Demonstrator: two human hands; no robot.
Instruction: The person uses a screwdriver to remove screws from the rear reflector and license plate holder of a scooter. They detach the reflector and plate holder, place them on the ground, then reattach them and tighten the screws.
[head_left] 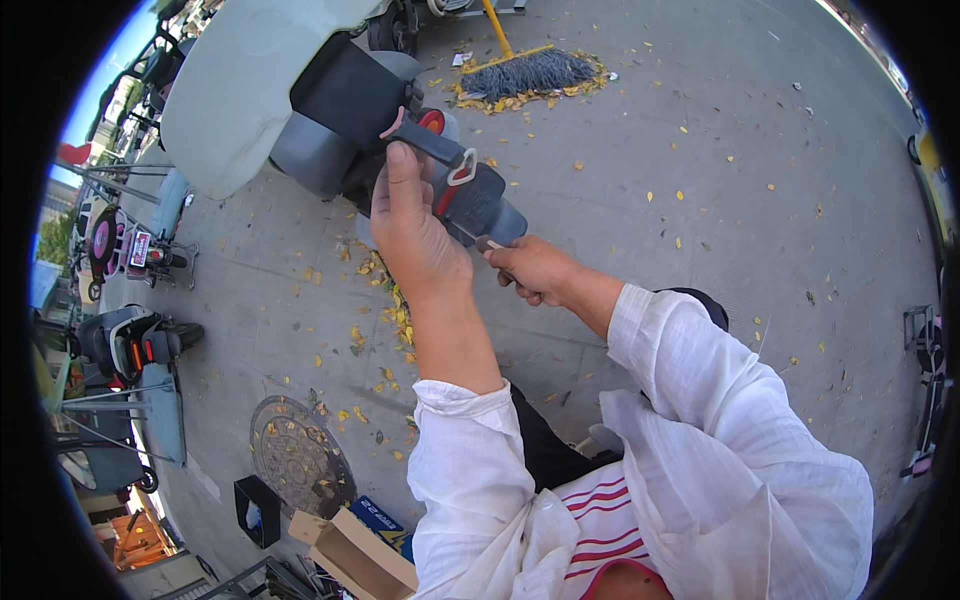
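Observation:
A scooter with a pale body panel point(225, 100) and a dark seat point(340, 85) has its grey rear end with red reflectors in front of me. My left hand point(410, 215) is curled at that rear section, just below a dark bar point(425, 140) with a pale loop; what its fingers hold is hidden. My right hand point(535, 270) is closed on a small tool point(487, 243) with a thin shaft, which reaches toward the dark rear housing point(475, 200). I cannot tell whether its tip touches the housing.
A yellow-handled mop point(530, 72) lies among fallen leaves at the top. Parked scooters point(140, 340) line the left. An open cardboard box point(350, 555) and black square container point(256, 512) lie near a manhole cover point(298, 445) at lower left. More vehicles point(930, 350) stand at the right rim.

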